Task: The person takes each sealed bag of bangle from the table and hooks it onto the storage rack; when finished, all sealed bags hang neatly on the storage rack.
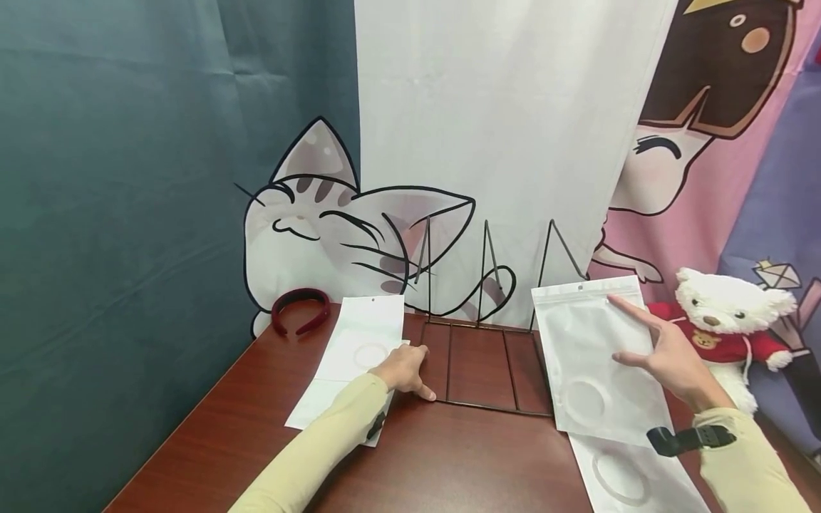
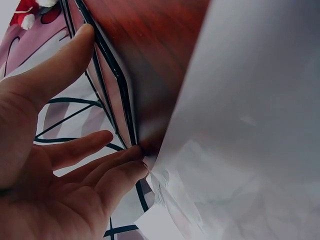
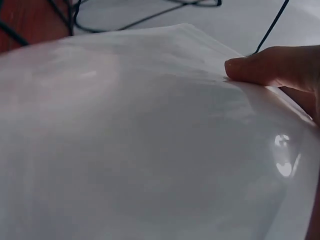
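A black wire rack [image 1: 481, 406] with tall pointed dividers stands on the brown table. My left hand [image 1: 400, 369] is at its left side, thumb by the front corner; in the left wrist view the thumb and fingertips meet the dark rod [image 2: 120, 80], fingers fairly straight. Beside that hand lie white pouches [image 1: 368, 320], partly under the forearm. My right hand [image 1: 673, 360] pinches the right edge of a white zip pouch [image 1: 584, 335] with a hang hole and a round mark; the thumb [image 3: 255, 65] presses its near face. The pouch overlaps the rack's right side.
Another white pouch [image 1: 616, 477] with a round mark lies below the held one. A dark red headband [image 1: 301, 293] sits at the back left. A white teddy bear [image 1: 712, 313] in a red top is at the right. Printed curtains [image 1: 513, 107] hang behind the table.
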`<act>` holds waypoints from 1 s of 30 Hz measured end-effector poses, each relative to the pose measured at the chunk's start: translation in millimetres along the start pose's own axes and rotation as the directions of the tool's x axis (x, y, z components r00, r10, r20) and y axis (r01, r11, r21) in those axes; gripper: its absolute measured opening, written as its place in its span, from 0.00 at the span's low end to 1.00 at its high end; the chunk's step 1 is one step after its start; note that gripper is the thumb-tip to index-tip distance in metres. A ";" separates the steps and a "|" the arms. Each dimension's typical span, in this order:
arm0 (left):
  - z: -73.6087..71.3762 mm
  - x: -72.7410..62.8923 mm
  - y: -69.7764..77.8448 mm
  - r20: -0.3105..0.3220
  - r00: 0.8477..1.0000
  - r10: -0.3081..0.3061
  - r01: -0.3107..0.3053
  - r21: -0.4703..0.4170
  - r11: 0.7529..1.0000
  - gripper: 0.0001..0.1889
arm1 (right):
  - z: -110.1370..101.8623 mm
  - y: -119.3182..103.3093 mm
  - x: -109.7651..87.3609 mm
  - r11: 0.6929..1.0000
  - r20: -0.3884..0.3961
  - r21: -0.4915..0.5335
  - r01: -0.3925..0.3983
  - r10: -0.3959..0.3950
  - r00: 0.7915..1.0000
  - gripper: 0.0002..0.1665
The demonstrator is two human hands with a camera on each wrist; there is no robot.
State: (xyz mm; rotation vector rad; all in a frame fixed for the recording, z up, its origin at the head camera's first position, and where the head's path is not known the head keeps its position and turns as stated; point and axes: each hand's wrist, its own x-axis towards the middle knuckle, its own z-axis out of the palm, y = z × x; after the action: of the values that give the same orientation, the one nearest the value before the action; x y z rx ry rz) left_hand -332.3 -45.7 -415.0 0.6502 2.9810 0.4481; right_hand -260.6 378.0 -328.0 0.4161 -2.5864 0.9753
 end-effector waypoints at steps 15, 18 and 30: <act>-2.9 0.6 1.8 0.003 1.000 -0.006 0.006 -0.011 1.000 0.45 | -7.6 -49.4 -33.4 0.977 -0.064 0.133 0.169 -0.161 0.985 0.57; -2.5 1.2 1.2 0.005 1.000 -0.009 0.009 -0.012 1.000 0.45 | -11.0 -56.7 -36.0 0.974 -0.087 0.127 0.185 -0.175 0.981 0.57; 0.2 2.2 1.1 0.014 0.999 -0.035 0.035 -0.003 0.999 0.44 | -14.0 -71.4 -37.3 0.962 -0.098 0.122 0.245 -0.234 0.967 0.57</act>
State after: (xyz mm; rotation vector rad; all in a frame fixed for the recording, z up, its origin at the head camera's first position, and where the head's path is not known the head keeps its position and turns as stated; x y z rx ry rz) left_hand -333.9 -43.8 -414.9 0.5969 2.9730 0.4435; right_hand -196.5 341.5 -292.5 0.6918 -2.3368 1.0569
